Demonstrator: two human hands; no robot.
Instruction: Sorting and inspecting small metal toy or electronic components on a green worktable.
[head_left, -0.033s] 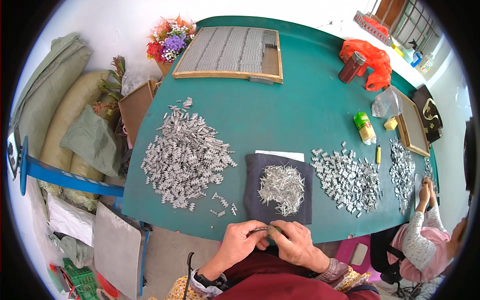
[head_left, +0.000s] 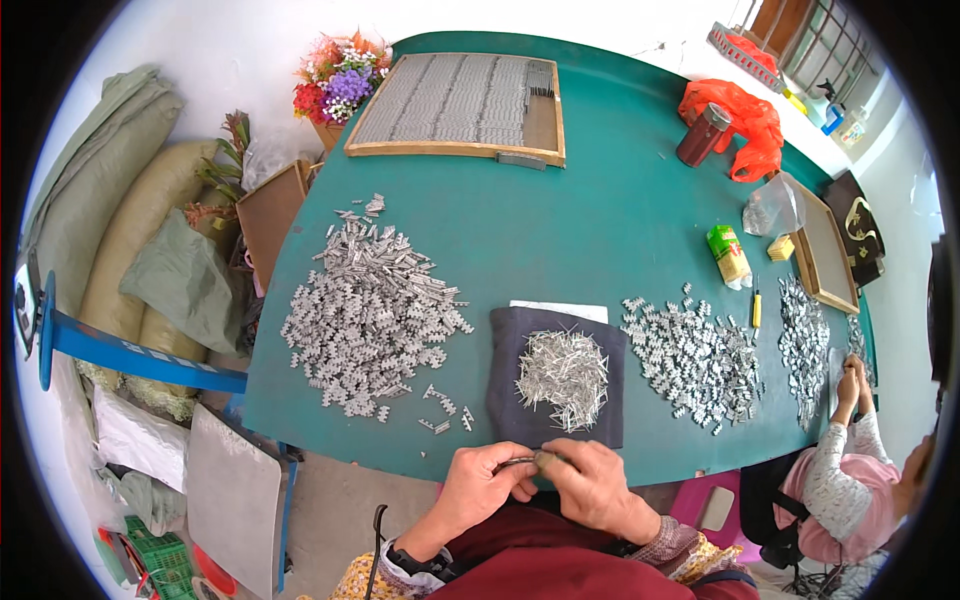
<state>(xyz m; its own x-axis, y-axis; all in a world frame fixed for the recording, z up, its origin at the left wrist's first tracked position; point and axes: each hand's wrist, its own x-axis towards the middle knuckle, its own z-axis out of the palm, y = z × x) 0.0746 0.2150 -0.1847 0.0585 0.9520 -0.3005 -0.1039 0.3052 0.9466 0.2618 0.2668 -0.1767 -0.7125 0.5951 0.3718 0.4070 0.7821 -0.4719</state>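
Both hands meet at the table's near edge, just below a dark cloth (head_left: pixel 507 400) that carries a heap of thin silvery pins (head_left: pixel 563 380). My left hand (head_left: pixel 480 483) pinches one end of a small, narrow dark metal piece (head_left: pixel 517 460) between thumb and fingers. The fingers of my right hand (head_left: pixel 592 487) close around its other end and cover most of it. To the left lies a large heap of small grey toothed metal pieces (head_left: pixel 370 310). Another heap of toothed metal pieces (head_left: pixel 695 360) spreads right of the cloth.
A wood-framed tray (head_left: pixel 440 100) of tightly packed grey pieces lies at the back of the green table (head_left: pixel 600 220). On the right are a dark red flask (head_left: pixel 703 135), an orange bag (head_left: pixel 755 140), a yellow-handled tool (head_left: pixel 757 308) and a co-worker's hands (head_left: pixel 853 380).
My right hand's fingers have shifted very slightly around the metal piece. My left hand stays in place, and the heaps look the same.
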